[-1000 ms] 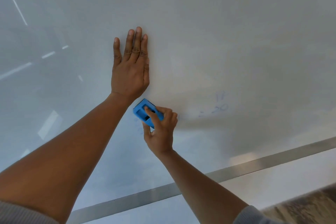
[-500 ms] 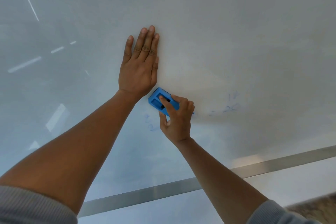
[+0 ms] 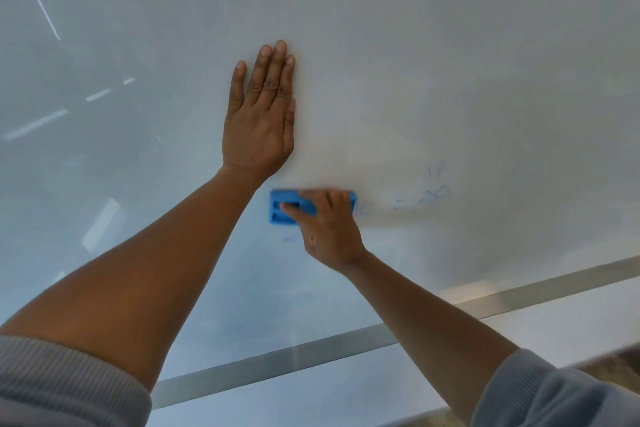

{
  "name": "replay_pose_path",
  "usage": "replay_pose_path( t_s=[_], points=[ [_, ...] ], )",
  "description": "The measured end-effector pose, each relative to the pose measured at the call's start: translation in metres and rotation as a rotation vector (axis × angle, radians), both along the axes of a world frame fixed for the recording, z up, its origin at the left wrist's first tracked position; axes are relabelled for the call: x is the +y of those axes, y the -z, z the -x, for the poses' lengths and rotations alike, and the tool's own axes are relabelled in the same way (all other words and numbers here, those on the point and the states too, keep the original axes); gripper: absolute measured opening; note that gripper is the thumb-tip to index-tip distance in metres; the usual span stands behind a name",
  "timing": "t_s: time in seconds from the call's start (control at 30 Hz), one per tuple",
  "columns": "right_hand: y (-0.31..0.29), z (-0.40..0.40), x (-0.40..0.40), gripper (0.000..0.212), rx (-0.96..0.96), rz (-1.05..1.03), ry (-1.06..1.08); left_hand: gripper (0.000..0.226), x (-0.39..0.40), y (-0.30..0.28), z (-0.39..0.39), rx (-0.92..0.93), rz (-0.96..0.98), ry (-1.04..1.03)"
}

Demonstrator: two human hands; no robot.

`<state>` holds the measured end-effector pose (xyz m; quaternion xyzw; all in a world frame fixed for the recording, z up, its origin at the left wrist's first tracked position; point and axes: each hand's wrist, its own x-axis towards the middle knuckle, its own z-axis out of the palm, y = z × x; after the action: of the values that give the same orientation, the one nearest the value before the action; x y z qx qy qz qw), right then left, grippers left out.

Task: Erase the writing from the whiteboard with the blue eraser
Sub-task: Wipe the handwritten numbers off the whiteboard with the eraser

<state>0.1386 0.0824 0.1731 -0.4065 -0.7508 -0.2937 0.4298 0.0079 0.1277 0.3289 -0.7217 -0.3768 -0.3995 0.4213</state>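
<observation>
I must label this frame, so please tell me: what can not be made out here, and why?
- Head view: the faint blue writing is too pale and smeared to read.
- The marks under the blue eraser and the right hand are covered by them.
- The left hand lies flat on the whiteboard and hides the surface beneath it.
- The board's upper and side edges are cut off by the frame.

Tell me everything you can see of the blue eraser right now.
The blue eraser is a bright blue rectangular block, plastic or foam by its look, with two dark slots in its back. It lies lengthwise, flat against the whiteboard, just below the wrist of the left hand. The right hand grips it, fingers covering its right part. Faint blue writing remains to its right; its edges look slightly blurred.
</observation>
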Motion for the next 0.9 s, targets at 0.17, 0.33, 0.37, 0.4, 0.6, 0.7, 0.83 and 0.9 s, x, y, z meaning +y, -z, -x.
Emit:
replay_pose_path(
  t_s=[0.17,0.33,0.37,0.4,0.6,0.7,0.83,0.9],
  points=[
    [-0.031,0.004,0.004,0.045,0.096,-0.062,0.01,0.052,0.001,0.0,-0.001,-0.016,-0.005,0.019],
    [0.015,0.01,-0.002,0.057,-0.176,0.057,-0.057,0.052,0.0,0.001,-0.002,-0.021,-0.003,0.02],
    [0.02,0.01,-0.003,0.059,-0.207,0.072,-0.057,0.052,0.0,0.0,-0.001,-0.014,-0.001,0.028],
    [0.022,0.008,-0.002,0.06,-0.222,0.076,-0.056,0.052,0.0,-0.001,0.0,-0.008,-0.005,0.03],
    [0.012,0.003,0.0,0.055,-0.163,0.059,-0.054,0.052,0.001,0.0,0.001,-0.008,-0.018,0.029],
    [0.011,0.012,-0.001,0.051,-0.017,0.062,-0.018,0.052,0.001,0.001,0.0,-0.004,-0.027,0.023],
    [0.026,0.012,0.0,0.054,-0.039,0.063,-0.052,0.052,0.001,0.001,0.0,-0.009,-0.018,0.02],
    [0.038,0.006,0.0,0.058,-0.161,0.08,-0.07,0.052,0.0,0.002,0.0,-0.007,-0.021,0.017]
  ],
)
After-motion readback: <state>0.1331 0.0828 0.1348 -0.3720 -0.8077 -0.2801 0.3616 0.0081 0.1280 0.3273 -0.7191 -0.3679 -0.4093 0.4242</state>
